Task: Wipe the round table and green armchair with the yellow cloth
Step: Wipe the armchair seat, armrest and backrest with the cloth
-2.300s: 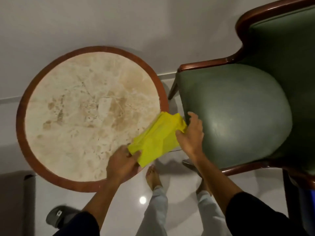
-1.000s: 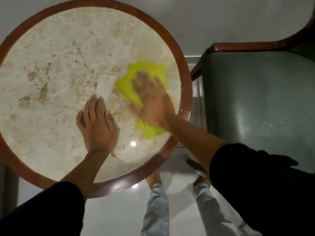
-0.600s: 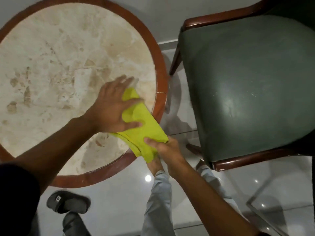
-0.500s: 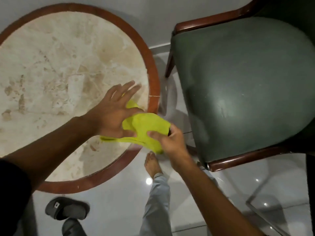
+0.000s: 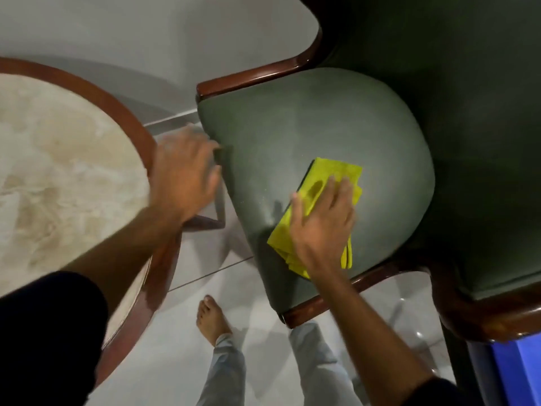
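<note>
My right hand (image 5: 320, 221) lies flat, fingers spread, pressing the folded yellow cloth (image 5: 314, 212) onto the green armchair (image 5: 307, 127) seat so it rubs instead of bunching. My left hand (image 5: 183, 174) is blurred, seemingly open, steadying the seat's edge beside the round surface (image 5: 58, 177).

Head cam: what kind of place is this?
Probably a home sitting room or a lounge: a green armchair with wooden trim, a round table beside it, glossy floor tiles. The person stands barefoot.
</note>
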